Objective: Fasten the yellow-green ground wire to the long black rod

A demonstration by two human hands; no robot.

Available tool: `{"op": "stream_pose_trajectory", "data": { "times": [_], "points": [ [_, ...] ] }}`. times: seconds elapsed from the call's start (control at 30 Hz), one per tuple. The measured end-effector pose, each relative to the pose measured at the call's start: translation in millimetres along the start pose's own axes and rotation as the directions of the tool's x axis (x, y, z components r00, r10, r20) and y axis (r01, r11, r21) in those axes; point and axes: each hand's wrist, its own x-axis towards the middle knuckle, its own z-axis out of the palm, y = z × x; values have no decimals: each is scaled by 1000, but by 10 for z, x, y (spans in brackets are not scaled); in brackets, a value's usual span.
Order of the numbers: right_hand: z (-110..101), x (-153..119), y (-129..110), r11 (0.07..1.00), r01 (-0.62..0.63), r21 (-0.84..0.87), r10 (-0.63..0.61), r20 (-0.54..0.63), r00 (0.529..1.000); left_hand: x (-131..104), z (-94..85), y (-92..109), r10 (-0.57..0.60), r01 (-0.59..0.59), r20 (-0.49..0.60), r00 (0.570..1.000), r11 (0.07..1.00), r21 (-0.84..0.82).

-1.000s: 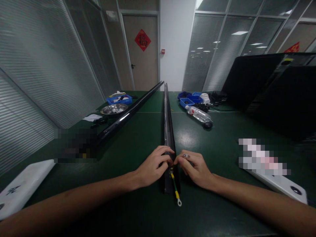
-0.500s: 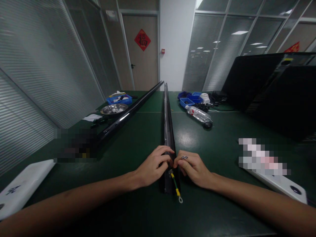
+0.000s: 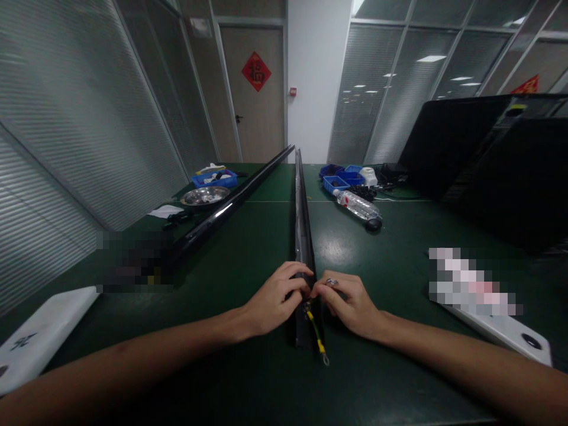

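Observation:
A long dark channel-shaped rail (image 3: 303,231) runs away from me down the middle of the green table. My left hand (image 3: 284,296) rests over its near end, fingers bent into the channel. Beside it my right hand (image 3: 344,299), with a ring on one finger, is closed at the rail's right edge. The fingertips of both hands nearly meet; anything small between them is hidden. Just below, a short green-yellow wire (image 3: 316,332) with yellow sleeves hangs from the rail's near part, its ring terminal toward me.
A second dark rail (image 3: 231,207) lies diagonally at left, near a metal bowl (image 3: 189,201) and a blue basket (image 3: 228,182). Right are blue bins (image 3: 335,184), a plastic bottle (image 3: 358,206), black panels (image 3: 461,148) and a white device (image 3: 510,334). Another white object (image 3: 48,331) lies left.
The wire's ring terminal has turned and shifted slightly to the right. My right fingertips have moved a little to the left, and my left hand is nearly unchanged.

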Motion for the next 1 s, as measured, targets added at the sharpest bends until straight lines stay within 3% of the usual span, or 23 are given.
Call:
{"op": "stream_pose_trajectory", "data": {
  "times": [0.27, 0.5, 1.0],
  "points": [
    [-8, -20, 24, 999, 18, 45, -20, 41, 999, -7, 0, -5, 3, -3, -7, 1000, 1000, -15],
    [6, -12, -11, 999, -36, -28, 35, -51, 998, -11, -7, -7, -8, 8, 6, 1000, 1000, -4],
    [-14, -5, -5, 1000, 13, 5, -14, 22, 1000, -6, -7, 1, 1, -1, 3, 1000, 1000, 4]
  ]
}}
